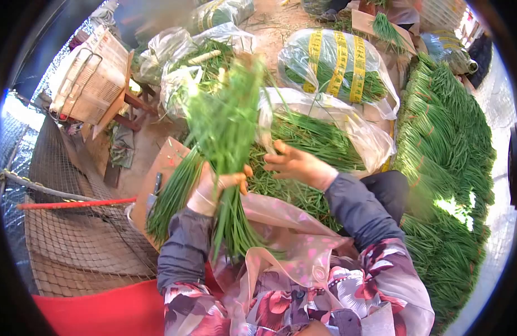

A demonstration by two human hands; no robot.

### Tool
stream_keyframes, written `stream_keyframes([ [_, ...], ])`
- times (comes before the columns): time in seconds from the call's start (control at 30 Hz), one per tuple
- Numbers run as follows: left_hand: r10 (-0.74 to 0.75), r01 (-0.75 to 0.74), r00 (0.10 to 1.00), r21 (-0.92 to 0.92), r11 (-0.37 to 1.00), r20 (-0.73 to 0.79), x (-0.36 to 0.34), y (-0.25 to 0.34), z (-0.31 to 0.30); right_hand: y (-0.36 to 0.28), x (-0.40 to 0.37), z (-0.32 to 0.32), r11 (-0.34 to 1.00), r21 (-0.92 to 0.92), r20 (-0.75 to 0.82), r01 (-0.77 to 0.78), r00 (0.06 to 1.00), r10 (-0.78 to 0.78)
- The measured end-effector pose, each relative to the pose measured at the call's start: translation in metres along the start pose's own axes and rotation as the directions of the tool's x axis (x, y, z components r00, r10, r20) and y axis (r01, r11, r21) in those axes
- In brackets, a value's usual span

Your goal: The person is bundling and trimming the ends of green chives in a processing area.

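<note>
My left hand (219,182) is wrapped round the middle of a bunch of green chives (227,123). The upper part of that bunch is smeared by motion, and its other end hangs over my lap. To its right, my right hand (300,165) is apart from the bunch, fingers loosely spread. Beside my left wrist, another sheaf of chives (171,199) lies across a brown board (171,151). A knife (157,183) rests on that board, partly hidden. Below my right hand are loose cut chives (289,196) and a pink plastic apron (289,218).
An open plastic bag of chives (325,137) lies ahead, with a tied, yellow-taped bag (337,67) beyond. Rows of bundled chives (443,123) line the right. At left stand a crate (93,78), netting (90,241) and a red rod (73,204). Another person (404,11) is far ahead.
</note>
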State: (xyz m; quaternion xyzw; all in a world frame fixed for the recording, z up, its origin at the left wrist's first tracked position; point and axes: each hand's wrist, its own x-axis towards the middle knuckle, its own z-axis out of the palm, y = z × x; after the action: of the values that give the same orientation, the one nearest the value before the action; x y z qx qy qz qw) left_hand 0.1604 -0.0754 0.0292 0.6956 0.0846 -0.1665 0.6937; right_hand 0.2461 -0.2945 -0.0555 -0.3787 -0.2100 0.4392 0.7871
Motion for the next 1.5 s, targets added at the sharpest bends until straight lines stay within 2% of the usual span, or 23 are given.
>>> stream_keyframes([
  [0.03, 0.098, -0.098, 0.995, -0.006, 0.995, -0.029, -0.007, 0.005, 0.018, 0.012, 0.015, 0.007, 0.998, -0.064, 0.007, 0.017, 1.0, -0.017],
  [0.1, 0.166, -0.172, 0.985, 0.395, 0.903, 0.051, 0.008, -0.073, -0.004, 0.012, 0.024, 0.046, 0.986, 0.169, -0.117, -0.011, 0.993, 0.031],
  [0.3, 0.384, -0.338, 0.916, 0.295, 0.894, -0.116, -0.034, -0.077, 0.046, 0.033, 0.023, 0.057, 0.898, 0.418, -0.339, 0.134, 0.941, 0.017],
  [0.33, 0.203, -0.184, 0.975, 0.18, 0.966, -0.092, -0.043, -0.083, 0.045, 0.032, 0.02, 0.056, 0.875, 0.465, -0.342, 0.137, 0.939, 0.035],
  [0.47, 0.177, -0.177, 0.984, 0.048, 0.983, 0.016, -0.042, -0.098, 0.063, 0.047, 0.013, 0.053, 0.866, 0.487, -0.321, 0.115, 0.946, 0.055],
  [0.57, 0.017, -0.023, 0.995, -0.067, 0.998, -0.095, -0.04, -0.129, 0.06, 0.051, 0.013, 0.041, 0.871, 0.469, -0.367, 0.145, 0.929, 0.043],
  [0.6, -0.154, 0.161, 0.987, -0.174, 0.971, 0.053, -0.048, -0.09, 0.062, 0.045, 0.013, 0.042, 0.892, 0.4, -0.441, 0.211, 0.897, -0.014],
  [0.67, -0.152, 0.156, 0.987, -0.103, 0.982, 0.053, -0.058, -0.086, 0.05, 0.023, 0.017, 0.023, 0.876, 0.377, -0.563, 0.3, 0.825, -0.04],
  [0.7, -0.148, 0.15, 0.987, -0.021, 0.988, 0.054, -0.063, -0.084, 0.046, 0.017, 0.02, 0.012, 0.939, 0.174, -0.654, 0.297, 0.748, -0.116],
  [0.73, -0.217, 0.217, 0.976, -0.062, 0.974, 0.001, -0.071, -0.072, 0.046, 0.012, 0.027, 0.003, 0.891, 0.27, -0.769, 0.364, 0.639, -0.029],
  [0.8, -0.235, 0.236, 0.972, 0.034, 0.971, -0.023, -0.077, -0.072, 0.037, -0.003, 0.032, -0.012, 0.883, 0.185, -0.767, 0.431, 0.625, -0.144],
  [0.83, -0.189, 0.195, 0.98, 0.109, 0.975, -0.066, -0.082, -0.071, 0.036, -0.009, 0.036, -0.015, 0.899, 0.043, -0.904, 0.436, 0.401, -0.151],
  [0.97, -0.209, 0.217, 0.975, 0.134, 0.967, -0.075, -0.092, -0.069, 0.026, 0.024, 0.048, -0.066, 0.935, -0.119, -0.92, 0.334, 0.317, -0.23],
  [1.03, -0.081, 0.079, 0.997, 0.067, 0.995, 0.021, -0.09, -0.078, 0.017, 0.027, 0.045, -0.075, 0.909, -0.205, -0.864, 0.363, 0.369, -0.342],
  [1.07, -0.129, 0.129, 0.991, 0.014, 0.992, 0.039, -0.094, -0.078, 0.014, 0.032, 0.047, -0.107, 0.951, -0.305, -0.934, -0.059, 0.215, -0.286],
  [1.17, -0.006, -0.019, 0.997, 0.339, 0.941, 0.074, -0.119, -0.068, 0.0, -0.007, -0.02, -0.18, 0.906, -0.236, -0.93, 0.352, 0.188, -0.315],
  [1.23, -0.167, 0.164, 0.986, 0.176, 0.971, 0.003, -0.139, -0.073, -0.01, -0.049, -0.067, -0.182, 0.905, -0.349, -0.923, 0.243, 0.079, -0.377],
  [1.3, -0.18, 0.186, 0.981, 0.099, 0.977, -0.072, -0.147, -0.087, -0.027, -0.057, -0.098, -0.234, 0.902, -0.253, -0.928, 0.349, 0.177, -0.329],
  [1.37, -0.229, 0.242, 0.968, 0.135, 0.961, -0.105, -0.143, -0.094, -0.042, -0.073, -0.067, -0.117, 0.993, -0.097, -0.917, 0.069, 0.381, -0.116],
  [1.4, -0.21, 0.223, 0.971, 0.111, 0.969, -0.117, -0.141, -0.095, -0.042, -0.021, -0.058, -0.178, 0.979, -0.18, -0.652, 0.1, 0.732, -0.195],
  [1.43, -0.19, 0.202, 0.973, 0.088, 0.975, -0.13, -0.138, -0.094, -0.039, -0.031, -0.041, -0.107, 0.961, 0.149, -0.429, -0.233, 0.86, 0.275],
  [1.47, -0.178, 0.192, 0.974, 0.098, 0.976, -0.14, -0.136, -0.091, -0.037, -0.001, -0.024, -0.079, 0.694, -0.713, -0.156, -0.096, 0.988, -0.023],
  [1.5, -0.175, 0.19, 0.974, 0.104, 0.976, -0.143, -0.134, -0.094, -0.034, -0.009, -0.012, -0.004, 0.774, -0.383, -0.421, -0.503, 0.842, 0.339],
])
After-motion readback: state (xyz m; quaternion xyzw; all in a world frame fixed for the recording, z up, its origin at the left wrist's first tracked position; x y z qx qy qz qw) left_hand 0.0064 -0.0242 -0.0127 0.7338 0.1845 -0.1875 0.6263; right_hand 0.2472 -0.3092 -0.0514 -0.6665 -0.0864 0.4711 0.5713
